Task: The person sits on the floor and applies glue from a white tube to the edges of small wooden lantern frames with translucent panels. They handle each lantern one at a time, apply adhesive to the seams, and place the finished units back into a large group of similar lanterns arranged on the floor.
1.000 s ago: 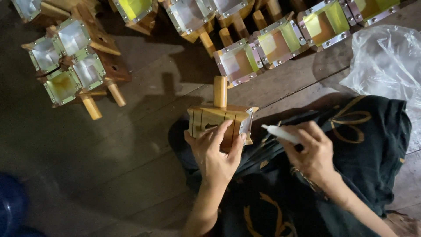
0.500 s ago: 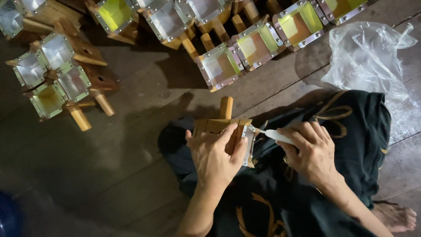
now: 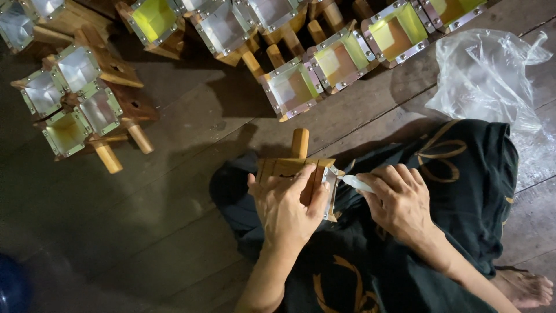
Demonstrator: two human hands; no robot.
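Left hand [image 3: 288, 207] gripping wooden box [image 3: 298, 172], right hand [image 3: 397, 200] pinching white tube [image 3: 354, 183] at its metal-framed opening

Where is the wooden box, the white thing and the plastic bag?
wooden box [image 3: 288, 169], head view, its wooden side above the left hand's fingers.
white tool [image 3: 354, 183], head view, its tip.
plastic bag [image 3: 483, 75], head view, its crumpled middle.

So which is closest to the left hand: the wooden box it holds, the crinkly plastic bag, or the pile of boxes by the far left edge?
1. wooden box: held in the left hand, over the lap.
2. pile of boxes: on the floor, up and to the left.
3. plastic bag: on the floor, up at the far right.
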